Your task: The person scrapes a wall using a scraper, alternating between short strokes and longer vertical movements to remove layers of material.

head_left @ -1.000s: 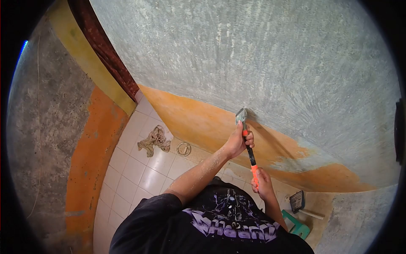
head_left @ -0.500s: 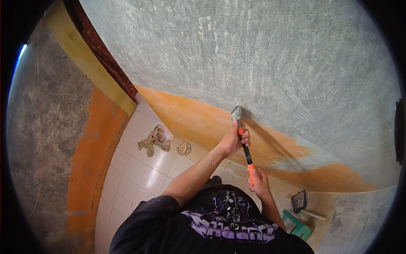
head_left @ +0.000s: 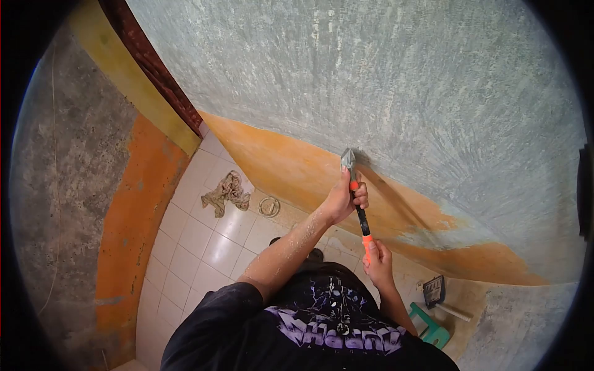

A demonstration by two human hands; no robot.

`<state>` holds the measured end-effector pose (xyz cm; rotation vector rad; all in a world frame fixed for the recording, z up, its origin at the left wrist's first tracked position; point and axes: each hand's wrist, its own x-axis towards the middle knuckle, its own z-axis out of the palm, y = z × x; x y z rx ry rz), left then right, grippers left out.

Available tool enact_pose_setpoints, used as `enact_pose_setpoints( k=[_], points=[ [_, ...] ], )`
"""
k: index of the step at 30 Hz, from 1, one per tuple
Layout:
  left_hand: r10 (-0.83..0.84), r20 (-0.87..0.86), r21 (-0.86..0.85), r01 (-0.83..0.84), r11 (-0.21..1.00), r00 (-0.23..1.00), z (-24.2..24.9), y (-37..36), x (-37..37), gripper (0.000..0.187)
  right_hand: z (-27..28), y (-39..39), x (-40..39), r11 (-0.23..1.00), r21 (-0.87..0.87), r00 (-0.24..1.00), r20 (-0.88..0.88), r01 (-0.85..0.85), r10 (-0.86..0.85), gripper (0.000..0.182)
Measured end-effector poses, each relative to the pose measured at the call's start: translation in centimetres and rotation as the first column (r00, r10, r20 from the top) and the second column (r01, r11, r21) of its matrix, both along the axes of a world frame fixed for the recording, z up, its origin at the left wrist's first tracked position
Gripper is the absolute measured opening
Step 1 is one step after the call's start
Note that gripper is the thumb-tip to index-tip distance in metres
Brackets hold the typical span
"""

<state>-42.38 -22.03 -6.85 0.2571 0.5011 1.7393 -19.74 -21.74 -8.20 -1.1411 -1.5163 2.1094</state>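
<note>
A long-handled scraper (head_left: 363,219) with a black and orange handle slants up to the wall, its metal head (head_left: 348,158) at the border between grey surface and orange paint. Just below that head, my left hand (head_left: 341,199) is wrapped round the upper handle, thumb pointing along it. My right hand (head_left: 378,262) grips the orange lower end. Whitish specks cover my left forearm (head_left: 286,255). Mottled grey wall (head_left: 396,80) rises above, with an orange band (head_left: 291,157) along its lower part.
On the tiled floor (head_left: 185,263) lie a crumpled cloth (head_left: 227,193) and a round ring-like object (head_left: 269,206). A green plastic stool (head_left: 433,331) and a dark dustpan-like item (head_left: 434,292) with a pale handle are at lower right. Another orange-and-grey wall (head_left: 133,210) stands at left.
The view has tilted slightly, so the cloth and ring sit a little higher in it. Both hands keep their grip on the scraper, whose head has shifted only slightly in view.
</note>
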Motion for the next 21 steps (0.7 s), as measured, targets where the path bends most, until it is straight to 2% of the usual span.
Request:
enact_pose_setpoints(
  k=[7, 10, 13, 19, 21],
  points=[
    [-0.026, 0.042, -0.021, 0.027, 0.999, 0.999, 0.9, 0.5, 0.6, 0.052, 0.8, 0.4, 1.1, 0.999, 0.052, 1.000, 0.012, 0.001, -0.002, 0.031],
    [-0.017, 0.032, -0.017, 0.018, 1.000, 0.999, 0.7, 0.1, -0.1, 0.052, -0.1, 0.4, 0.2, 0.990, 0.142, 1.000, 0.021, -0.003, 0.000, 0.030],
    [-0.010, 0.014, 0.005, 0.010, 1.000, 1.000, 0.4, -0.2, -0.6, 0.052, -0.7, -0.2, -0.4, 0.999, 0.040, 0.999, -0.039, 0.035, -0.033, 0.028],
    [0.005, 0.032, 0.016, -0.005, 1.000, 0.999, 0.0, 0.0, -1.3, 0.052, 0.4, 0.1, -1.1, 0.995, 0.100, 1.000, 0.013, -0.003, 0.001, 0.027],
    [0.042, 0.069, 0.006, -0.043, 0.999, 0.997, -0.2, -0.5, -2.2, 0.052, 0.3, 0.1, -2.3, 0.997, 0.076, 0.999, -0.032, 0.007, -0.005, 0.028]
  ],
)
